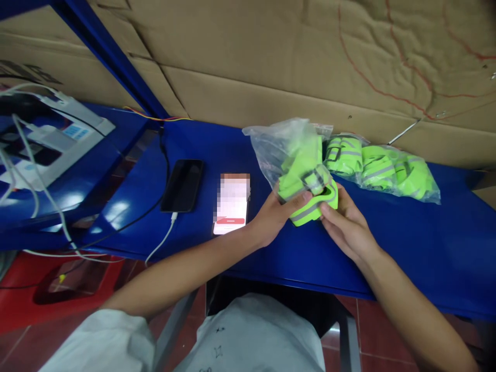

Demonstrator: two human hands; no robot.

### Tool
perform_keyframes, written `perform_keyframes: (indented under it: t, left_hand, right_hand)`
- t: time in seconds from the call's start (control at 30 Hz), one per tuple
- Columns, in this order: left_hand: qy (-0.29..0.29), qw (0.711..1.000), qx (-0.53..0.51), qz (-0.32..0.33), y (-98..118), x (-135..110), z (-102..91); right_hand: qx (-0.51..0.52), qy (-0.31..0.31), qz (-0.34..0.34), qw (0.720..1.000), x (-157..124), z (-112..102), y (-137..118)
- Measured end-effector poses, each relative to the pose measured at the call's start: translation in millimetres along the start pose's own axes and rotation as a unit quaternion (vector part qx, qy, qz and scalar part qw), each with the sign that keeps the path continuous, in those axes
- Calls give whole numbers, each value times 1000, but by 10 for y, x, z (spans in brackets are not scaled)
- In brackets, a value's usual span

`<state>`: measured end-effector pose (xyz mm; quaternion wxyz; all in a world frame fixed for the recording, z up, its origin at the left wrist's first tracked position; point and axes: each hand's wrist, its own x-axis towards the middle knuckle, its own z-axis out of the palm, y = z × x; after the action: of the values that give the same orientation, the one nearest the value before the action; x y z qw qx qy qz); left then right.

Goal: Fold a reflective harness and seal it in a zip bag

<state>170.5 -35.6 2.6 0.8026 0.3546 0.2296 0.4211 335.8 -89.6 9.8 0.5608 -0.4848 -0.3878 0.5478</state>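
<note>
Between my two hands is a folded neon-yellow reflective strap [310, 212] with grey stripes and a buckle, partly out of a clear plastic bag [267, 147]. My left hand [277, 214] is closed on its left side, thumb lying on top. On its right edge, my right hand [346, 222] pinches the band between thumb and fingers. More neon material shows through the bag behind the buckle. Just beyond my hands, several similar bundles [380, 168] lie in clear bags along the back of the blue table.
A lit phone [231, 204] lies left of my hands, and a dark phone [182, 185] with a white cable is farther left. A white power strip [73, 134] with tangled cables sits at far left. Cardboard [248, 67] lines the back; a red stool [77, 284] stands below.
</note>
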Motion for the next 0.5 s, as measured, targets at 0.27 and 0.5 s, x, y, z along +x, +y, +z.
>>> perform_keyframes:
  t: [0.27, 0.5]
  left_hand:
    - [4, 1000, 18, -9, 92, -32, -15]
    - [-22, 998, 59, -19, 70, -27, -22]
  right_hand:
    - [-106, 52, -110, 987, 32, 4, 40]
    - [-82, 64, -50, 993, 5, 40, 16]
